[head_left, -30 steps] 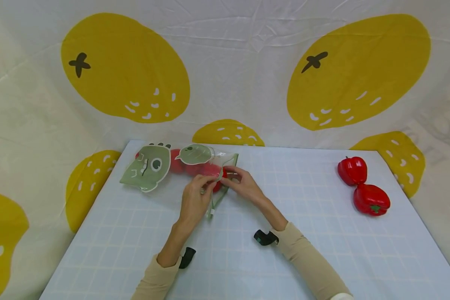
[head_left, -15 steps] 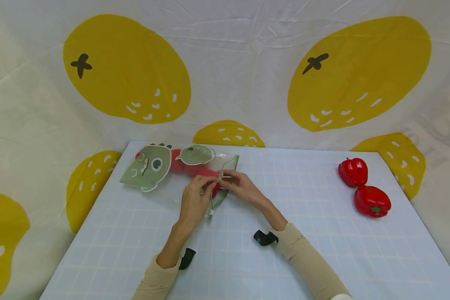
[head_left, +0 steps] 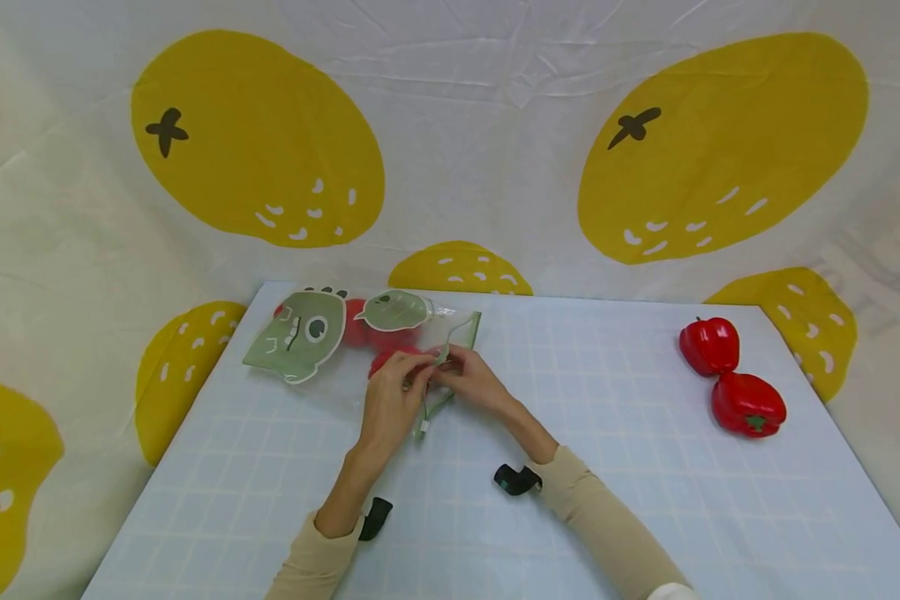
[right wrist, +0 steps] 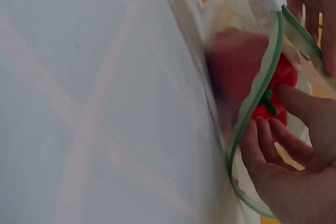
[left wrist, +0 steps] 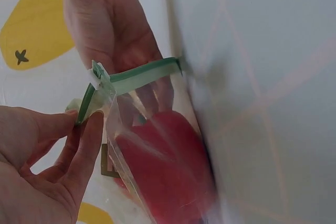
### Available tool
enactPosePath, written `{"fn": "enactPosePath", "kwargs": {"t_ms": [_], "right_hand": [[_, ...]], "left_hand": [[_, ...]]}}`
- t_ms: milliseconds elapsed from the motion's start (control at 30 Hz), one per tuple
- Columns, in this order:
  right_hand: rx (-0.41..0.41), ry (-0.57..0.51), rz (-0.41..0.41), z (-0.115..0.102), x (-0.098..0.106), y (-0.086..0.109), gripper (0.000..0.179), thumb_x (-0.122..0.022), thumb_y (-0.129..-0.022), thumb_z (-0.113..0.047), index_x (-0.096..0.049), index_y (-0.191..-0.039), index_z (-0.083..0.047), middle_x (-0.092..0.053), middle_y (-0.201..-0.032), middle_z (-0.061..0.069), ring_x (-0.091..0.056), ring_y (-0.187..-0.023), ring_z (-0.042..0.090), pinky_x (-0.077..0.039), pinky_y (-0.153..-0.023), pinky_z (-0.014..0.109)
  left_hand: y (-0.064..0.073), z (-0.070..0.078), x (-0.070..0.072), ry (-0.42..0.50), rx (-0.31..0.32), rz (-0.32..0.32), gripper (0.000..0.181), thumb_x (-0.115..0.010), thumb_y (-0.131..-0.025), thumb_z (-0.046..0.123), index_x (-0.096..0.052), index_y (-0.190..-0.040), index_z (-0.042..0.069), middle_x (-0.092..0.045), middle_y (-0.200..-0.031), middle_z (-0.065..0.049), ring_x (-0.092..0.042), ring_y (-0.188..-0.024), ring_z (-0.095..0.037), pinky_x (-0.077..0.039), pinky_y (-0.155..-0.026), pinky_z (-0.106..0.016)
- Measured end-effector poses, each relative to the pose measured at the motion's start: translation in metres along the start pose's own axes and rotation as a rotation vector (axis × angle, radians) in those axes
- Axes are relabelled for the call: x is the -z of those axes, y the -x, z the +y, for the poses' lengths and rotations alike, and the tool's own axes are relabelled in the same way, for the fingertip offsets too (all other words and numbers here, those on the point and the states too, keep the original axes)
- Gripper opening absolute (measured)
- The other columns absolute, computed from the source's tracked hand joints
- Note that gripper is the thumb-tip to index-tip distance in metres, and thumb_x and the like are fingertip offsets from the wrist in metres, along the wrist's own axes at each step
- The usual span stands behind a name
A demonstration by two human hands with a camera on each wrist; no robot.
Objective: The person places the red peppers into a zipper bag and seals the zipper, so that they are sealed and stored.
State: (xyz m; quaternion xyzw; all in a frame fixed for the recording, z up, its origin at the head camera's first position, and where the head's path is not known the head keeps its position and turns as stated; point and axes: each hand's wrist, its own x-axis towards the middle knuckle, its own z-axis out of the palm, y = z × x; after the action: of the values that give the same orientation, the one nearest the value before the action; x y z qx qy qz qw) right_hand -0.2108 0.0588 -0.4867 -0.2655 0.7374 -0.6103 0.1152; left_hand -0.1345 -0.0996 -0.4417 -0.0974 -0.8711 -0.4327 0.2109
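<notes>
A clear zip bag (head_left: 292, 337) with a green cartoon print lies at the table's back left, with red items showing through it. My left hand (head_left: 390, 404) pinches the green-edged rim at its mouth, beside the white zip slider (left wrist: 95, 80). Inside the mouth is a red bell pepper (right wrist: 283, 74), its green stem towards the opening. My right hand (head_left: 478, 385) reaches into the mouth, thumb and fingertips at the pepper's stem end. Through the plastic in the left wrist view, the pepper (left wrist: 163, 166) lies just beyond those fingers.
Two more red bell peppers (head_left: 708, 346) lie close together at the table's right side. Behind the white gridded table (head_left: 607, 400) hangs a cloth (head_left: 480, 142) printed with yellow fruit. Black wrist cameras (head_left: 517, 480) stick out from the sleeves.
The pepper by my right hand has gone left, deeper into the bag, and my right hand has followed it left. My left hand has stayed at the bag's rim.
</notes>
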Motion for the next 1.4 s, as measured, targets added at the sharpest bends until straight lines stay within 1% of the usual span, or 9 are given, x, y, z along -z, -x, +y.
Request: {"fn": "enactPosePath", "kwargs": {"t_ms": [133, 300, 500, 633, 767, 900, 1000, 1233, 1400], "right_hand": [[0.007, -0.011, -0.015, 0.001, -0.003, -0.002, 0.032, -0.065, -0.097, 0.004, -0.061, -0.128, 0.012, -0.067, -0.123, 0.026, -0.068, -0.112, 0.032, -0.054, -0.096, 0.029], [-0.008, -0.027, -0.047, -0.001, -0.004, -0.002, 0.032, -0.061, -0.1, 0.002, -0.06, -0.129, 0.012, -0.067, -0.124, 0.026, -0.067, -0.113, 0.026, -0.052, -0.096, 0.026], [-0.01, -0.052, -0.074, -0.002, 0.002, 0.001, 0.031, -0.058, -0.102, 0.001, -0.06, -0.132, 0.009, -0.067, -0.127, 0.023, -0.067, -0.114, 0.024, -0.054, -0.098, 0.03], [0.01, -0.018, -0.073, -0.002, 0.009, 0.006, 0.029, -0.06, -0.102, -0.001, -0.062, -0.13, 0.007, -0.067, -0.127, 0.02, -0.068, -0.114, 0.024, -0.055, -0.097, 0.033], [-0.008, 0.016, -0.061, -0.002, 0.018, 0.012, 0.028, -0.061, -0.101, -0.004, -0.062, -0.127, 0.006, -0.068, -0.125, 0.019, -0.068, -0.114, 0.026, -0.055, -0.096, 0.033], [-0.056, 0.009, -0.043, -0.004, 0.026, 0.018, 0.029, -0.063, -0.101, -0.004, -0.062, -0.129, 0.006, -0.067, -0.125, 0.022, -0.067, -0.116, 0.031, -0.055, -0.095, 0.031], [-0.067, 0.011, -0.031, -0.005, 0.032, 0.021, 0.03, -0.063, -0.101, -0.006, -0.062, -0.129, 0.007, -0.066, -0.126, 0.025, -0.066, -0.116, 0.035, -0.055, -0.093, 0.029], [-0.087, 0.038, 0.009, -0.008, 0.046, 0.031, 0.031, -0.064, -0.102, -0.011, -0.063, -0.128, 0.006, -0.067, -0.125, 0.024, -0.066, -0.112, 0.031, -0.054, -0.089, 0.026], [-0.099, 0.058, 0.043, -0.008, 0.058, 0.039, 0.032, -0.064, -0.102, -0.011, -0.063, -0.129, 0.007, -0.066, -0.126, 0.024, -0.066, -0.112, 0.032, -0.054, -0.087, 0.023]], "left_hand": [[0.0, 0.001, 0.0, -0.002, -0.007, 0.011, 0.017, -0.076, -0.091, 0.002, -0.079, -0.108, 0.005, -0.07, -0.095, -0.008, -0.065, -0.086, -0.022, -0.057, -0.076, -0.039], [0.0, 0.001, 0.0, 0.002, -0.015, 0.018, 0.017, -0.077, -0.091, 0.002, -0.079, -0.107, 0.005, -0.07, -0.094, -0.008, -0.065, -0.086, -0.023, -0.056, -0.077, -0.039], [0.0, 0.0, -0.002, -0.025, -0.028, 0.02, 0.018, -0.079, -0.089, 0.003, -0.078, -0.107, 0.005, -0.069, -0.091, -0.007, -0.062, -0.082, -0.021, -0.053, -0.072, -0.036], [0.0, 0.0, -0.003, -0.021, -0.03, 0.023, 0.021, -0.081, -0.088, 0.003, -0.078, -0.108, 0.003, -0.069, -0.091, -0.007, -0.062, -0.08, -0.021, -0.054, -0.069, -0.035], [0.0, 0.001, -0.003, -0.014, -0.022, 0.02, 0.019, -0.08, -0.087, 0.002, -0.077, -0.106, 0.002, -0.069, -0.09, -0.008, -0.064, -0.079, -0.021, -0.056, -0.07, -0.036], [-0.001, 0.001, -0.004, -0.009, -0.002, 0.012, 0.016, -0.079, -0.088, 0.002, -0.077, -0.104, 0.002, -0.068, -0.088, -0.008, -0.066, -0.079, -0.021, -0.056, -0.072, -0.036], [-0.001, 0.0, -0.003, -0.003, 0.001, 0.014, 0.016, -0.079, -0.088, 0.002, -0.077, -0.103, 0.001, -0.069, -0.088, -0.008, -0.066, -0.079, -0.021, -0.057, -0.072, -0.035], [-0.001, -0.001, -0.002, -0.001, 0.004, 0.018, 0.016, -0.081, -0.086, 0.002, -0.077, -0.102, 0.002, -0.068, -0.086, -0.008, -0.065, -0.077, -0.021, -0.057, -0.071, -0.034], [0.0, -0.002, -0.002, 0.025, 0.001, 0.015, 0.014, -0.079, -0.086, -0.001, -0.076, -0.1, 0.002, -0.068, -0.085, -0.008, -0.064, -0.076, -0.021, -0.058, -0.07, -0.033]]}}
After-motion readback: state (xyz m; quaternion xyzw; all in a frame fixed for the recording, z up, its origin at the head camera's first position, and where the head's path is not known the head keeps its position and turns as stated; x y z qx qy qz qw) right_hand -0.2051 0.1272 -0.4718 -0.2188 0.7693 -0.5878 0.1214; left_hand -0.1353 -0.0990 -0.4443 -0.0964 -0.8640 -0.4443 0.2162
